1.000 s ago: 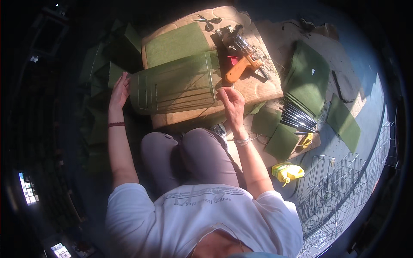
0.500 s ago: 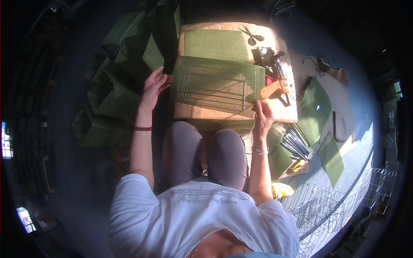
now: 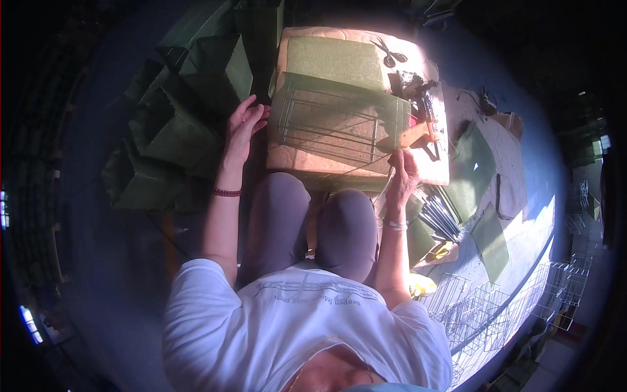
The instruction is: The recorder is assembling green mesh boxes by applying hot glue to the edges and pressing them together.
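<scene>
A wire frame (image 3: 375, 140) lies on the padded work surface, with a sheer green mesh sheet (image 3: 339, 104) over it. At the sheet's left edge my left hand (image 3: 247, 124) is open, its fingers spread; whether the fingertips touch the mesh I cannot tell. My right hand (image 3: 405, 171) is closed at the near right corner, pinching the mesh edge there. Just beyond that hand, a glue gun with an orange handle (image 3: 415, 134) rests on the surface.
A flat green sheet (image 3: 336, 62) and black scissors (image 3: 390, 55) lie at the far side of the padded surface (image 3: 313, 168). Green fabric boxes (image 3: 163, 124) pile up on the left. At right are a bundle of rods (image 3: 441, 217), green pieces (image 3: 491, 242) and wire frames (image 3: 467, 307).
The whole view has shifted and tilted slightly. My left hand has turned a little beside the mesh's left edge; my right hand keeps its pinch at the near right corner.
</scene>
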`<state>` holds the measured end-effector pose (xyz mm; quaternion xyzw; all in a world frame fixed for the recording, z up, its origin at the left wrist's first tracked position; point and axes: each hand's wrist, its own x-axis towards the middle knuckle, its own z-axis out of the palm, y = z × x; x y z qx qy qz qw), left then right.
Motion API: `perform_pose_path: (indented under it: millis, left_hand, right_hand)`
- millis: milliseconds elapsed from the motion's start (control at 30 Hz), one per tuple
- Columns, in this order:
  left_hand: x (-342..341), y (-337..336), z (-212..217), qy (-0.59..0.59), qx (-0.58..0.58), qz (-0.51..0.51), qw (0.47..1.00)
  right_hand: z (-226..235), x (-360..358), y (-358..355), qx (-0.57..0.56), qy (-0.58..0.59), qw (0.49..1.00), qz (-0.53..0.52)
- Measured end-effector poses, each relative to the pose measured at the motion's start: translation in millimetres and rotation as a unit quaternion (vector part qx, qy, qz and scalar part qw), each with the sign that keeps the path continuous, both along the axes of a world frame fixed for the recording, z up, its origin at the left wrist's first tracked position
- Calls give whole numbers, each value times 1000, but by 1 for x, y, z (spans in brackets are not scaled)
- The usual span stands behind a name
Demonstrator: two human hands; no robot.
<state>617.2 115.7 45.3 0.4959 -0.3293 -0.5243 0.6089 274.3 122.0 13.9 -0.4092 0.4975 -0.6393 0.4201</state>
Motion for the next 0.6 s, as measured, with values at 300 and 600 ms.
perform_pose_path:
  millis: [300,600]
  left_hand:
    - [-4,12,-9,-89,-41,-58,994]
    - [-11,17,-4,-59,-30,-35,997]
  right_hand:
    - [3,3,0,-25,-1,999,21]
    - [-1,4,-1,11,-12,1000,2]
